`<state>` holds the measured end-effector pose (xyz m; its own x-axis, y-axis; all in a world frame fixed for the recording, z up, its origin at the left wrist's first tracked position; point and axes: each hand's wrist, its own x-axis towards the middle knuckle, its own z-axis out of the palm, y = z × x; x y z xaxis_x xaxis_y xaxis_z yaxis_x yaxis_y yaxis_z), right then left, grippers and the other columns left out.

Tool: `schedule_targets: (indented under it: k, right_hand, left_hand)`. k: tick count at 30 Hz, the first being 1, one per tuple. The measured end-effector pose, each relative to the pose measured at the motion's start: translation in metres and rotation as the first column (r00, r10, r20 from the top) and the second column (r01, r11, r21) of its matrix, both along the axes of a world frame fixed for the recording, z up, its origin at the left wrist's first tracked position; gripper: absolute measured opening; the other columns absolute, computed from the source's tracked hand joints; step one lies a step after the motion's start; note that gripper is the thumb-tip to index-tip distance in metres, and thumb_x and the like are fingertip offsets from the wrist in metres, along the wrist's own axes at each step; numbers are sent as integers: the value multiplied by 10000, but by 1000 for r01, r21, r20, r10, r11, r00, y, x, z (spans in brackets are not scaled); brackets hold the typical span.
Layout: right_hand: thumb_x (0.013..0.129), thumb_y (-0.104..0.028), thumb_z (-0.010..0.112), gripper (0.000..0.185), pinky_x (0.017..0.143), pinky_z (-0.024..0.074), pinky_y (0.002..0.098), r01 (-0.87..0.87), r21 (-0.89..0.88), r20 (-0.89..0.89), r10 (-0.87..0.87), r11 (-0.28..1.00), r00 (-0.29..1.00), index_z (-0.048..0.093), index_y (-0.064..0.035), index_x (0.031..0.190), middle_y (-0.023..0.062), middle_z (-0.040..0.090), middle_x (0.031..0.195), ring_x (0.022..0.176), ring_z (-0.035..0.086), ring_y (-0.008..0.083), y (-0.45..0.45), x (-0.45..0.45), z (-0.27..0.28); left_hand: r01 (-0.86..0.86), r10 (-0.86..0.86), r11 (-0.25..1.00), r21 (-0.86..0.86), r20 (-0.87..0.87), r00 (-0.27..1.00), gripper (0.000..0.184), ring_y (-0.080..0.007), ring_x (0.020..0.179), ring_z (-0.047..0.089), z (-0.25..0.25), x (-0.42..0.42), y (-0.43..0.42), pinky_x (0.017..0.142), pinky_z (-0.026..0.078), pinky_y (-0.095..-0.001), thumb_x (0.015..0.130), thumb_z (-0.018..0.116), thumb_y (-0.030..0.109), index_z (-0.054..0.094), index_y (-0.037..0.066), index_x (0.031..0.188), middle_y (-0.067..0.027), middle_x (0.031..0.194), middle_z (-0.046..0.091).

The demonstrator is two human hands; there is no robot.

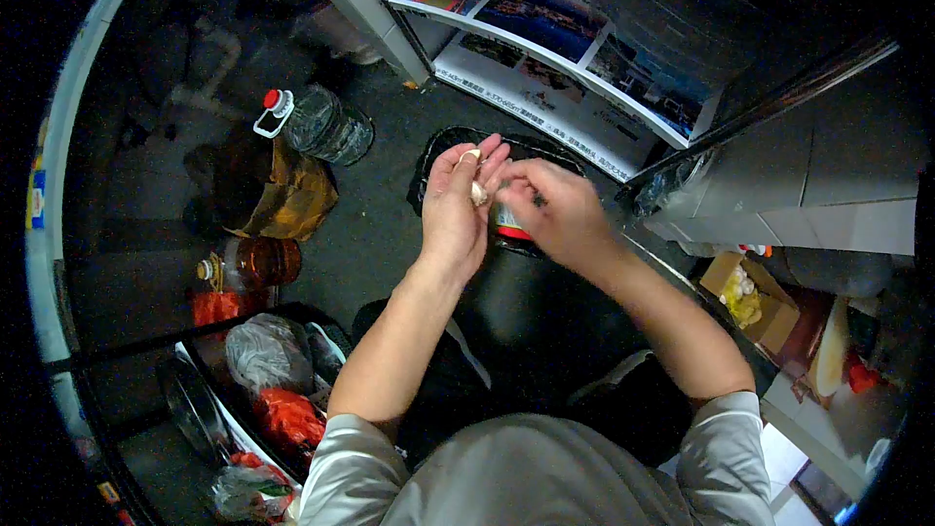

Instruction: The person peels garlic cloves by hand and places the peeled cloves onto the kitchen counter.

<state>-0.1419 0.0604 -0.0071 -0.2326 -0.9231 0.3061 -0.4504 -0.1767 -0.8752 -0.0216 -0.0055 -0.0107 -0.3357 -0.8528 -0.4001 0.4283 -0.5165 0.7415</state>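
Observation:
My left hand (456,209), palm up, holds small pale pieces that look like garlic cloves (477,193); its thumb bends over them and one piece sits near the fingertips. Close beside it, my right hand (563,209) is closed, with thumb and forefinger drawn together near the left fingers. Whatever is between them is too small and blurred to make out. Below both hands stands a black bin lined with a black bag (424,161), and a red-and-white packet (511,224) shows in it, partly hidden by the right hand.
A large clear bottle with a red cap (336,127), a brown paper bag (297,190) and a bottle of amber liquid (268,261) stand at left. Plastic bags (268,351) lie lower left. A cardboard box (774,317) with white bulbs is at right. A printed panel (545,29) is ahead.

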Motion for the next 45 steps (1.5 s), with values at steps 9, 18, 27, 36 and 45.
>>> schedule_targets:
  k: [9,18,27,36,45]
  right_hand:
    - [896,-191,666,188,614,518,324,-67,173,319,8,983,948,643,-29,987,69,655,787,704,656,178,-1,1,-17]
    - [960,-185,612,200,603,483,216,-150,138,673,18,979,739,605,-28,1084,16,627,844,726,593,75,-6,-19,-17]
    - [979,-288,605,212,473,399,212,-320,352,593,56,880,803,565,-81,962,-20,569,702,561,496,54,-5,-34,-1]
    - [1004,-263,542,182,431,350,224,-185,249,669,-31,951,743,557,-90,949,-21,532,687,519,462,55,-4,-17,-4]
    - [996,-267,480,230,472,448,273,-264,254,793,-44,930,607,550,-49,977,33,576,775,643,542,104,-2,-22,4]
  left_hand:
    - [-8,0,998,-58,-134,991,348,-317,1305,499,-1,3,-3,1098,420,-424,1009,470,142,470,-8,1323,-189,1395,513]
    - [362,-249,885,-293,360,899,219,-5,540,388,17,7,1,463,284,-176,977,599,231,616,95,1149,79,701,506]
    - [536,-143,654,-534,608,781,135,-15,650,468,-4,7,7,559,347,-185,954,623,92,554,52,1064,32,821,628]
    - [345,-259,858,-380,260,930,109,-42,639,480,6,-1,15,560,370,-190,990,535,70,501,48,1090,6,757,578]
    - [234,-213,943,-237,111,971,116,-29,589,418,12,3,8,510,318,-179,1008,469,92,499,70,1118,15,752,541]
